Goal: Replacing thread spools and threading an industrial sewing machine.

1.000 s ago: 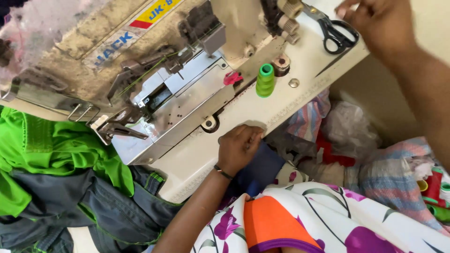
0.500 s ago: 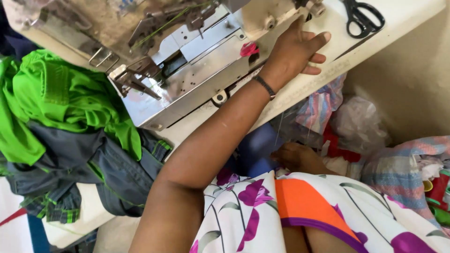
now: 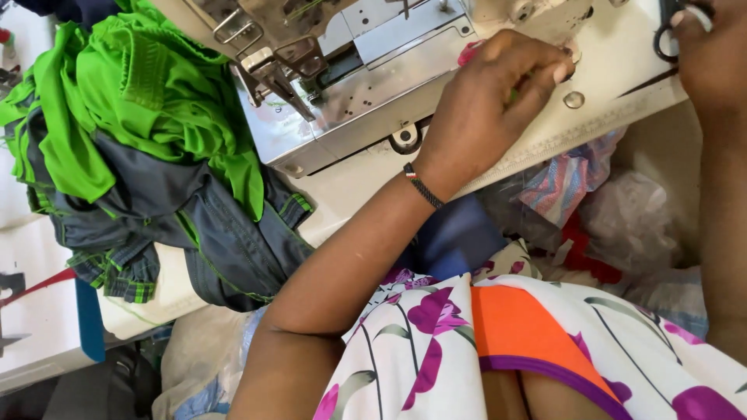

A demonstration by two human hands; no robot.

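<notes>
My left hand (image 3: pixel 486 101) reaches over the white sewing-machine table (image 3: pixel 607 128), fingers curled down near a small round metal button (image 3: pixel 574 99). What lies under the fingers is hidden. A pink piece (image 3: pixel 467 53) shows just behind the hand. A thin braided band (image 3: pixel 422 185) circles that wrist. My right hand (image 3: pixel 712 58) is at the top right edge, its fingers on the black handle loops of the scissors (image 3: pixel 663 43), whose blade points down-left on the table.
The grey industrial sewing machine (image 3: pixel 350 78) with its presser foot (image 3: pixel 268 74) stands behind the hands. Bright green and dark grey garments (image 3: pixel 148 140) are heaped at the left. Mixed fabric scraps and clear plastic bags (image 3: pixel 607 210) fill the space under the table edge. A floral and orange garment (image 3: pixel 506 350) covers my lap.
The view has tilted down and closer. My left hand has curled its fingers where it lay flat half a second ago. My right hand has come up from my lap to the scissors.
</notes>
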